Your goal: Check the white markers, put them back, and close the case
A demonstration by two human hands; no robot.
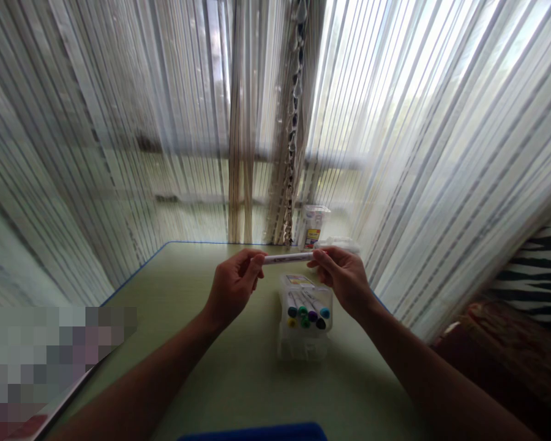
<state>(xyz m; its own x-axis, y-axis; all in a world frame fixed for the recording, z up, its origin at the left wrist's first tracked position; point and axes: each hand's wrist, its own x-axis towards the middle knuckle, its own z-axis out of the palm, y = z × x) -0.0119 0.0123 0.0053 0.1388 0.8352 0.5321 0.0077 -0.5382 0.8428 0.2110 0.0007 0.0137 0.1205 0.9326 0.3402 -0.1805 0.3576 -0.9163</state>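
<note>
A white marker [288, 258] with dark print on its barrel lies nearly level between my two hands, above the table. My left hand [236, 283] pinches its left end between thumb and fingers. At the other end, my right hand [343, 275] grips the marker, and the fingers cover that tip. Just below my hands, a clear plastic case [302, 352] stands on the table. Several markers [308, 313] lie inside it, their coloured ends in blue, green, purple, yellow and black facing me.
The pale green table [174, 343] has a blue edge. Behind my right hand are a clear plastic box [315, 223] with a label and another clear plastic piece [337, 244]. A blue object [257, 432] shows at the near edge. String curtains [188, 122] hang behind; zebra-striped fabric [528, 269] is at right.
</note>
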